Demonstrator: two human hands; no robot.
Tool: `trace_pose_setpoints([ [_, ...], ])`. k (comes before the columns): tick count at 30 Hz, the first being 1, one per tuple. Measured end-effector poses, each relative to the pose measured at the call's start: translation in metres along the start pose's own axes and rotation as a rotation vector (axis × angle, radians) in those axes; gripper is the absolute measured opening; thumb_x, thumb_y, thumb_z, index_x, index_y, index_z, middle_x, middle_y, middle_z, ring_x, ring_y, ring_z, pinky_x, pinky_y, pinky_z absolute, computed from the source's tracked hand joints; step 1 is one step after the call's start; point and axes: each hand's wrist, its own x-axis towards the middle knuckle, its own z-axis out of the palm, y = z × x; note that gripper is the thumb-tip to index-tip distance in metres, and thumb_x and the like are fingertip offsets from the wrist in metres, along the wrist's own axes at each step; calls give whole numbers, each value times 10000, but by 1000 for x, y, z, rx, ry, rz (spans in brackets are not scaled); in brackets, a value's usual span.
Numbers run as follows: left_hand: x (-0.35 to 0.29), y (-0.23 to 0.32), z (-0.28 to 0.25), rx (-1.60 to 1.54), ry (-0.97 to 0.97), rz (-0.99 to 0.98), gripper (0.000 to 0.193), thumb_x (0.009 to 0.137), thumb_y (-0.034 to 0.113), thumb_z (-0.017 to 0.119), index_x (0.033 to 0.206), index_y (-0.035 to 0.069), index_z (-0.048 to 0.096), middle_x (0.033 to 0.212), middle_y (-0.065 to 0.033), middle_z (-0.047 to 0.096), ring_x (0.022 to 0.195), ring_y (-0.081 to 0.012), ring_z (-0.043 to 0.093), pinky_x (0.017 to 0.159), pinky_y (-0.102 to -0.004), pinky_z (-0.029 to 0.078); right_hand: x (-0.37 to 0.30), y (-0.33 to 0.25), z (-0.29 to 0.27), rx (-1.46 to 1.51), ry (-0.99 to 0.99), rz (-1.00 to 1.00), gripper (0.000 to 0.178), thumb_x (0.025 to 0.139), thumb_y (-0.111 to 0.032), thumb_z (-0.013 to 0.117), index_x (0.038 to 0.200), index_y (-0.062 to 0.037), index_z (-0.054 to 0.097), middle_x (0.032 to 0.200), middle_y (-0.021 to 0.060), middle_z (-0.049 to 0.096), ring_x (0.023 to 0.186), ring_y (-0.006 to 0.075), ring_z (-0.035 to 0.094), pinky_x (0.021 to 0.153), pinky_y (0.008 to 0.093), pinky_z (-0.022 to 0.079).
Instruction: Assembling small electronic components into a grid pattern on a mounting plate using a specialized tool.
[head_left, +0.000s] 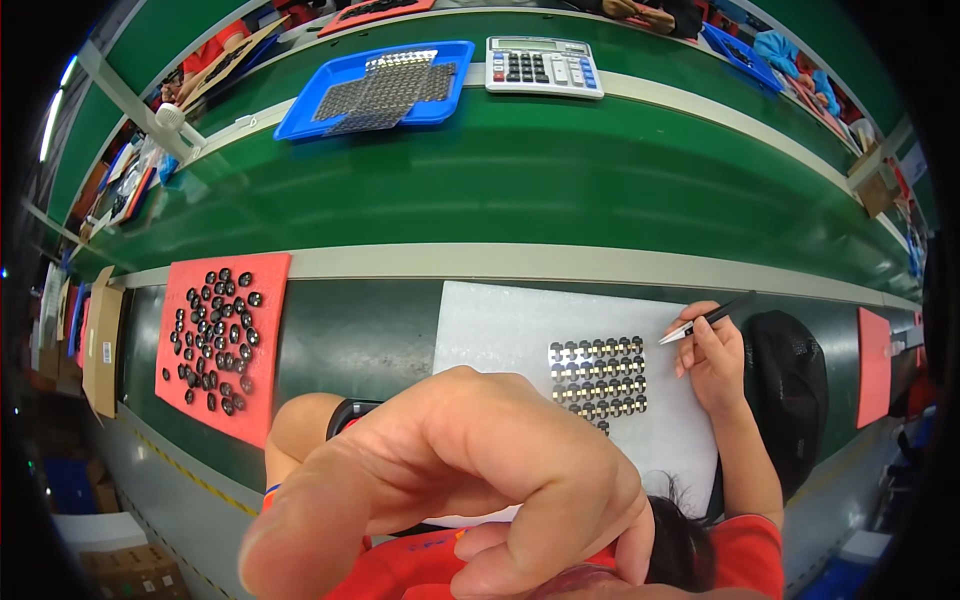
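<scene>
My left hand (480,440) is raised very near the camera, large across the lower middle. Its thumb stands apart from the bent fingers, and nothing shows in its grasp. A dark watch (350,415) is on that wrist. On the right, my right hand (712,352) grips black-handled tweezers (708,318) with bright metal tips pointing left. The tips hover beside a silver sheet of small black parts in rows (600,376), which lies on a white foam mat (490,325). My left hand hides the mat's lower left part.
At the left, a red foam pad (262,375) carries many glossy black oval pieces (215,330). Beyond a pale rail, a blue tray (295,118) of metal sheets sits beside a calculator (543,68). A black bag-like item (785,395) lies right of my right arm. People work at the far bench.
</scene>
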Motion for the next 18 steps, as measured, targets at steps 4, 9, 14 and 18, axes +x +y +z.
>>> trace_pose_setpoints([
  [4,-10,4,20,92,136,-40,705,798,711,441,674,28,563,586,-38,446,529,-166,418,827,-594,409,-4,-9,4,-14,-8,-15,187,941,-170,470,1019,-2,501,869,151,619,536,65,469,480,215,457],
  [9,-2,1,10,105,26,5,699,803,688,471,705,6,584,618,-62,482,573,-180,459,783,-526,430,0,-8,0,-3,-2,-8,187,939,-167,474,1021,-1,502,870,151,620,536,67,472,479,217,459],
  [14,-2,-2,6,94,44,-8,638,740,684,571,699,48,529,654,-17,514,602,-161,480,810,-402,434,-2,-7,-2,8,8,5,186,937,-163,478,1022,1,504,870,151,621,539,67,477,480,220,461],
  [18,-2,-1,-18,372,148,-9,552,861,581,502,684,63,572,629,-24,512,571,-144,495,705,-364,447,-3,-9,4,15,7,1,191,930,-164,492,1023,3,505,868,150,620,541,69,481,479,223,462],
])
